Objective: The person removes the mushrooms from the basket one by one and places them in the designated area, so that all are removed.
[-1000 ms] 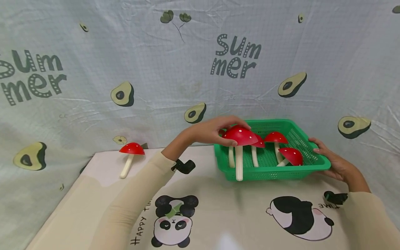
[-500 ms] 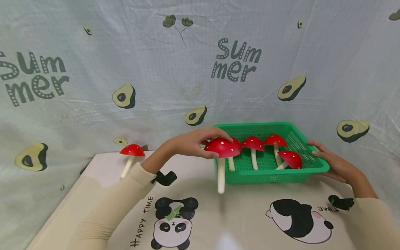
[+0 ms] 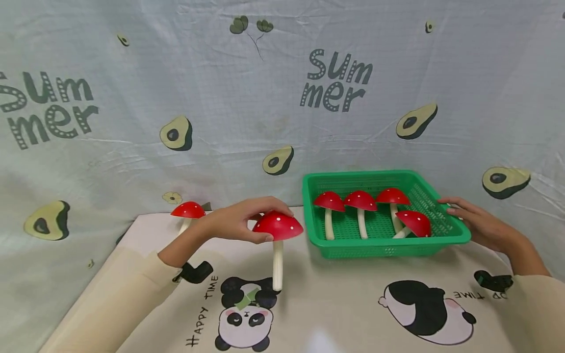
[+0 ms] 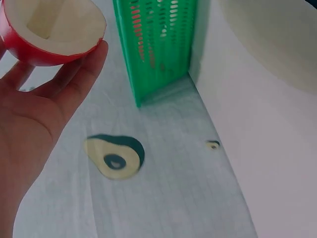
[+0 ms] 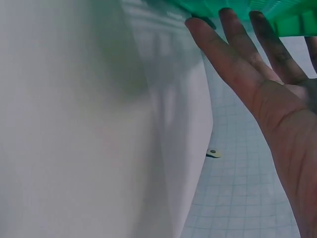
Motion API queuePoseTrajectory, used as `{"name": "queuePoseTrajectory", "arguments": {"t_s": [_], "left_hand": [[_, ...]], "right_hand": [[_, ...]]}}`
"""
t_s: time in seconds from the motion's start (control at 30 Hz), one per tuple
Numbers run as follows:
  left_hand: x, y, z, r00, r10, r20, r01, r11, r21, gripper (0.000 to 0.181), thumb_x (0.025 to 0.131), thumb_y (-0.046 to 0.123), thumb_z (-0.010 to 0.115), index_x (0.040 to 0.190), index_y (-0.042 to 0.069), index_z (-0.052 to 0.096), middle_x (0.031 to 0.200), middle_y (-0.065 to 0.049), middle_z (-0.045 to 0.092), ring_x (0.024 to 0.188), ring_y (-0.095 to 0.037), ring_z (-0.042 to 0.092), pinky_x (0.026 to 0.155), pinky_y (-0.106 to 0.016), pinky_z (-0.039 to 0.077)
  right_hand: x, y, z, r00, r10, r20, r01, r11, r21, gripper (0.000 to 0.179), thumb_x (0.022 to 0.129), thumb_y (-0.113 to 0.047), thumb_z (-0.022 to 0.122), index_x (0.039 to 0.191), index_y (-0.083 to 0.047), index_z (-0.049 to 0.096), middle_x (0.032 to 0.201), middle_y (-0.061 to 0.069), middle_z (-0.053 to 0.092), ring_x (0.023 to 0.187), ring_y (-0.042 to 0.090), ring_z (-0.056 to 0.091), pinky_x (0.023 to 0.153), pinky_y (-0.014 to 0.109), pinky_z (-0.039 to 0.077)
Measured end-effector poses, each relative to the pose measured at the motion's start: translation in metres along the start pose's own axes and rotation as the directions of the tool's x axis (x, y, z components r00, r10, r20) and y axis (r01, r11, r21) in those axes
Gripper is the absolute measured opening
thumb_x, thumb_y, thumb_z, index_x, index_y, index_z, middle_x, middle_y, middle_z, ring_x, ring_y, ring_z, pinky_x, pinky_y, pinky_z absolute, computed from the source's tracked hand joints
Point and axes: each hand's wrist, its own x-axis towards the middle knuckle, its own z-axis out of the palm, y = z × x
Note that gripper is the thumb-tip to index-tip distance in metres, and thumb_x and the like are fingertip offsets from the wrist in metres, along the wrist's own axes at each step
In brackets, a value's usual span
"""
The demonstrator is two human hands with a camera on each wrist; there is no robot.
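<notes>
A pale wall cloth printed with avocados rises behind the table, whose back edge meets it and whose left edge slants toward the person. The green basket sits toward the back right, its rear wall near the cloth. Beyond its left wall, the tabletop stretches away leftward, and more of it spreads in front, giving the left arm room to move sideways or toward the person.

The right hand is at the basket's right end, fingers straight and a little spread, tips at its wall. The left hand pinches the red cap of the held mushroom between thumb and fingers. That mushroom is left of the basket, apart from it, cap uppermost; its long axis runs nearly straight down my view, stem end over a printed panda. I can't tell whether the stem touches the table.

Four mushrooms lie in the basket, and a lone mushroom shows behind the left forearm.
</notes>
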Motion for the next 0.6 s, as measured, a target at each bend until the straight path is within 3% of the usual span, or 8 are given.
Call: {"name": "queuePoseTrajectory", "arguments": {"t_s": [0.3, 0.6], "left_hand": [[-0.041, -0.014, -0.003, 0.988, -0.13, -0.088, 0.131, 0.991, 0.009, 0.055, 0.086, 0.016, 0.076, 0.136, 0.026, 0.057, 0.135, 0.006, 0.057, 0.121, -0.022, 0.054, 0.088, -0.035, 0.059], [-0.062, -0.029, -0.004, 0.961, -0.227, -0.16, 0.237, 0.971, 0.043, 0.06, 0.081, 0.017, 0.079, 0.137, 0.022, 0.057, 0.136, 0.0, 0.057, 0.122, -0.027, 0.052, 0.086, -0.032, 0.058]], "right_hand": [[0.0, -0.001, -0.001, 1.0, 0.009, -0.007, -0.008, 0.995, 0.104, 0.03, 0.112, -0.017, 0.032, 0.135, -0.031, 0.045, 0.12, -0.007, 0.056, 0.1, 0.019, 0.069, 0.081, 0.044, 0.061], [0.001, 0.001, -0.001, 0.997, -0.022, 0.071, 0.005, 0.972, 0.233, 0.031, 0.112, -0.013, 0.03, 0.134, -0.029, 0.045, 0.12, -0.003, 0.057, 0.101, 0.02, 0.069, 0.082, 0.044, 0.061]]}}
